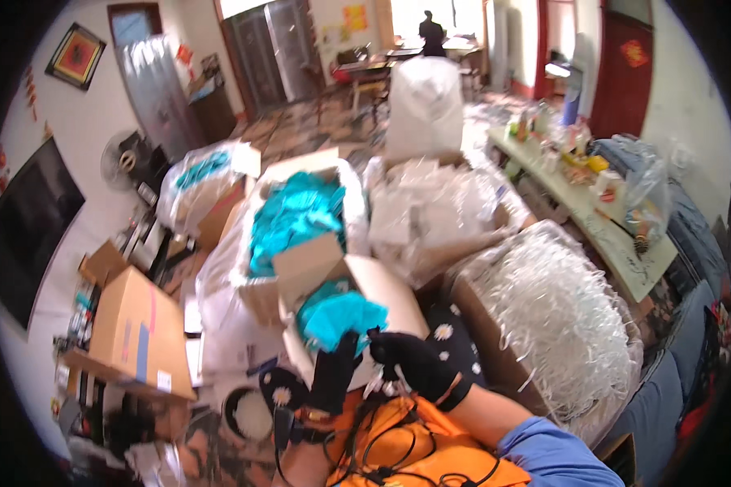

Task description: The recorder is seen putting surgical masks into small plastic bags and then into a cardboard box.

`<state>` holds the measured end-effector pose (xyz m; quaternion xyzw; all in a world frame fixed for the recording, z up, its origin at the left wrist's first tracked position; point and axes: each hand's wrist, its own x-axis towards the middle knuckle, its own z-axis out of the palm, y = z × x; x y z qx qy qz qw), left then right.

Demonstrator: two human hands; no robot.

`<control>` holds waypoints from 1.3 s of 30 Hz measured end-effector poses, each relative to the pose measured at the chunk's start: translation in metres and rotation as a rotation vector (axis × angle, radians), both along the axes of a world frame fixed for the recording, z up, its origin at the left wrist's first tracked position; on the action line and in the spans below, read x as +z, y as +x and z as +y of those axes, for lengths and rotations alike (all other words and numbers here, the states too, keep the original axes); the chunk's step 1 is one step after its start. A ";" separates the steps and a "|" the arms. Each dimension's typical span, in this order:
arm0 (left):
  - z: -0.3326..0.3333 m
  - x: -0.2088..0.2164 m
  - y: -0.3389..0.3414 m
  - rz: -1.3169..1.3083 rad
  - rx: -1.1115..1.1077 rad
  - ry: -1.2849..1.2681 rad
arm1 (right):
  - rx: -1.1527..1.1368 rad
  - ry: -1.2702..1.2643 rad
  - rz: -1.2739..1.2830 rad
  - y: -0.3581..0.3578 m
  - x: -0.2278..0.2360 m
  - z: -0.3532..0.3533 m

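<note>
Strong daylight enters through the window (pixel 455 19), which burns out to white and leaves the person (pixel 432 34) before it a dark silhouette. The white sack (pixel 426 93) is washed out, almost textureless. Fisheye distortion tilts the room outward, and black vignetting fills the picture's corners. Small items toward the far end of the counter (pixel 643 272) look soft; the black-gloved left hand (pixel 333 381) and right hand (pixel 414 364) show little detail.

Home living room doubled as workroom

A wall-mounted television (pixel 36 231), framed picture (pixel 75 55), electric fan (pixel 122 160) and blue sofa (pixel 658 414) marked a home; open cartons (pixel 487 337) of teal pieces (pixel 341 315) and white strips (pixel 556 325) crowded the floor (pixel 329 126).
</note>
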<state>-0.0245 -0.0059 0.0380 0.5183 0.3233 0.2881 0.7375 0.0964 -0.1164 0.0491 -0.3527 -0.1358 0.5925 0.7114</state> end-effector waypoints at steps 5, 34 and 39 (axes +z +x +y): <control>-0.054 0.033 0.012 -0.176 0.082 -0.040 | -0.193 0.152 -0.546 0.014 0.031 -0.018; 0.170 0.031 0.123 -0.259 -0.375 -0.259 | -0.069 -0.246 -0.708 0.042 0.054 -0.050; 0.083 -0.090 0.123 -0.700 -1.242 -0.698 | -0.088 -0.036 -0.643 0.019 0.075 -0.019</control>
